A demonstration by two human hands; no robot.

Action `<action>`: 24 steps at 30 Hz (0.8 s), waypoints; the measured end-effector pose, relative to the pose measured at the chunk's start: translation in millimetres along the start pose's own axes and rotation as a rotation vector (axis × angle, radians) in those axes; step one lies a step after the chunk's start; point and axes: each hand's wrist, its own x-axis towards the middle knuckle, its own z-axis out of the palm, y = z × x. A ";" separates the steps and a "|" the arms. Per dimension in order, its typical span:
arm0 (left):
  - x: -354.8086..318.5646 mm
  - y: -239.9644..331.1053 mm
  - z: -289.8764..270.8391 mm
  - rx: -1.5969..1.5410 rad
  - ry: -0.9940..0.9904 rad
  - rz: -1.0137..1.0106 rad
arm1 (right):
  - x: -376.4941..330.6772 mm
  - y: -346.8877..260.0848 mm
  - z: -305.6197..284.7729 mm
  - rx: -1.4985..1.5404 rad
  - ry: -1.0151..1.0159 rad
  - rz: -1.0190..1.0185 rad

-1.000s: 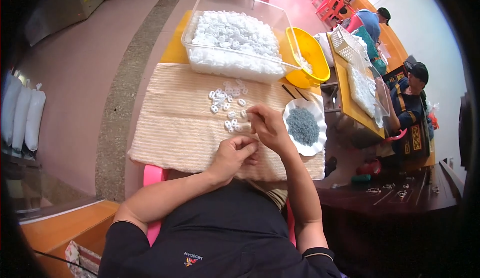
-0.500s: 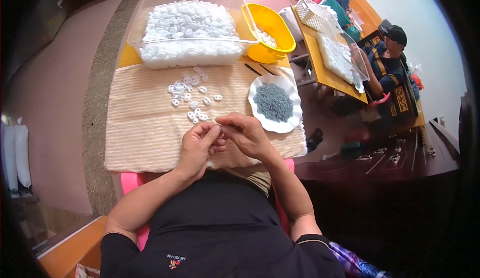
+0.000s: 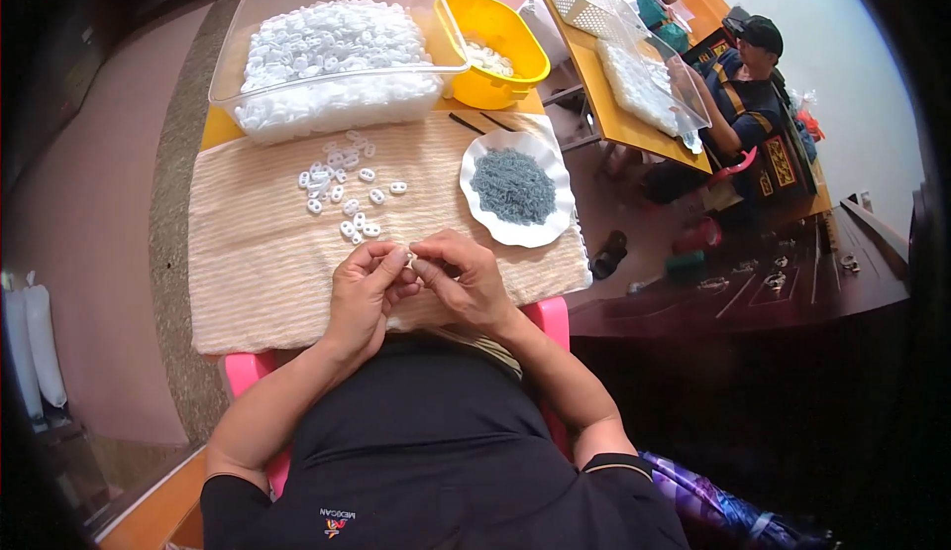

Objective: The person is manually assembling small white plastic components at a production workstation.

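Close to the table's front edge, my left hand (image 3: 363,290) and my right hand (image 3: 464,277) meet fingertip to fingertip. Between their pinched thumbs and forefingers is a small pale piece (image 3: 411,260), mostly covered by the fingers, so its shape is unclear. Just beyond my fingers lie loose white oval pieces with two holes (image 3: 360,228), several more spreading away from me on the striped cloth (image 3: 258,253). To the right of them, a white wavy-rimmed plate (image 3: 556,215) holds a heap of small grey-blue bits (image 3: 513,186).
A clear plastic bin (image 3: 220,84) full of white pieces stands at the back, beside a yellow basin (image 3: 530,59) with pale pieces. Two thin black sticks (image 3: 468,123) lie near the plate. At another table (image 3: 634,132) to the right, a person in a dark cap (image 3: 758,94) sits by a clear tray.
The view has shifted, so the table and its contents appear further left. My hands stay together around the small pale piece, with the right fingers slightly repositioned.
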 end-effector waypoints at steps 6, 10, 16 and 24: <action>0.7 1.6 2.2 0.007 0.056 -0.023 | -15.3 -9.6 -44.2 -0.217 -0.008 -0.045; 1.1 0.0 -0.3 0.046 0.040 -0.010 | -22.3 -9.0 -85.0 -0.697 0.049 -0.061; 0.4 -0.7 1.3 0.068 0.044 0.003 | -24.4 -13.8 -106.1 -1.096 -0.007 0.080; -0.5 0.2 2.6 0.094 0.047 0.007 | -18.0 -9.6 -111.0 -1.200 -0.127 0.165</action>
